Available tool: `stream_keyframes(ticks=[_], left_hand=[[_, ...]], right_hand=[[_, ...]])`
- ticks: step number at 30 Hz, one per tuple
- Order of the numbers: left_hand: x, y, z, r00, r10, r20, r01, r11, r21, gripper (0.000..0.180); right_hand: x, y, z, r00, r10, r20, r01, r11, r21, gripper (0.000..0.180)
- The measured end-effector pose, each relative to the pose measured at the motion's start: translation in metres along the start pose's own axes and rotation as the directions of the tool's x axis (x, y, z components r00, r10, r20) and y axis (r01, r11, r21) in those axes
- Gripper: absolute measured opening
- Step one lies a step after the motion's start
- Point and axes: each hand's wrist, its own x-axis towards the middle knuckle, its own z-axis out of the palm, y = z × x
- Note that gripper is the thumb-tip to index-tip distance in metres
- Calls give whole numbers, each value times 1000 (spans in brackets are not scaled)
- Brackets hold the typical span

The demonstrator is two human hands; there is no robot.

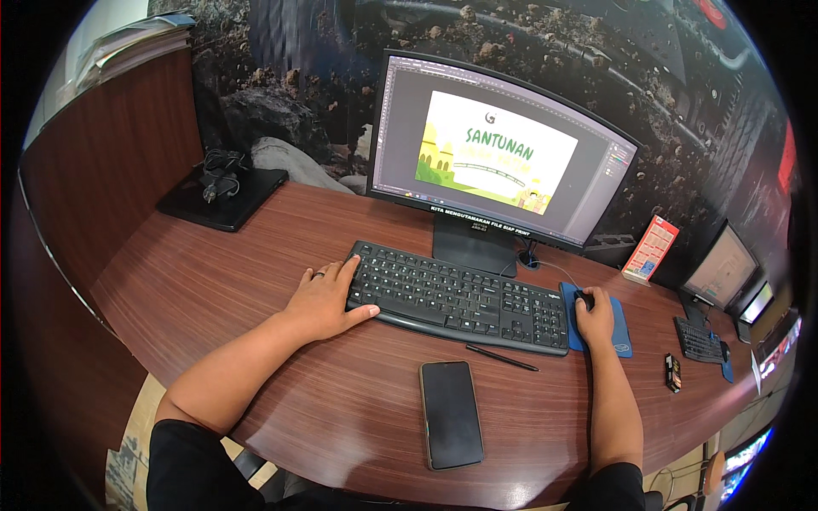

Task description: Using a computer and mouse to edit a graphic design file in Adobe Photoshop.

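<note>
My left hand lies on the left end of a black keyboard, its fingers spread over the keys there and its thumb at the front edge. A ring shows on one finger. My right hand is curled over a black mouse, which it mostly hides. Under the mouse is a blue mouse pad, right of the keyboard. Behind the keyboard stands a monitor on a black stand, showing a green and yellow design in an editing program.
A phone, screen dark, and a thin black pen lie before the keyboard. To the right are a small box, a red desk calendar and a second monitor. A black laptop with coiled cable sits back left.
</note>
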Motion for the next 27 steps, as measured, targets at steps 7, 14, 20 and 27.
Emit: stream_keyframes(ticks=[7, 14, 20, 27], left_hand=[[1, -3, 3, 1000, 4, -8, -4, 1000, -10, 102], [1, -4, 3, 1000, 6, -1, -6, 1000, -7, 102], [0, 5, -4, 998, -45, 43, 45, 999, -4, 100], [0, 5, -4, 999, -35, 32, 36, 999, -19, 100]], right_hand=[[1, 3, 1, 1000, 6, 4, -6, 1000, 7, 26], [0, -3, -2, 1000, 7, 8, -7, 1000, 16, 25], [0, 3, 1, 1000, -8, -12, 8, 1000, -10, 26], [-2, 5, 3, 999, -16, -43, 17, 999, 30, 26]])
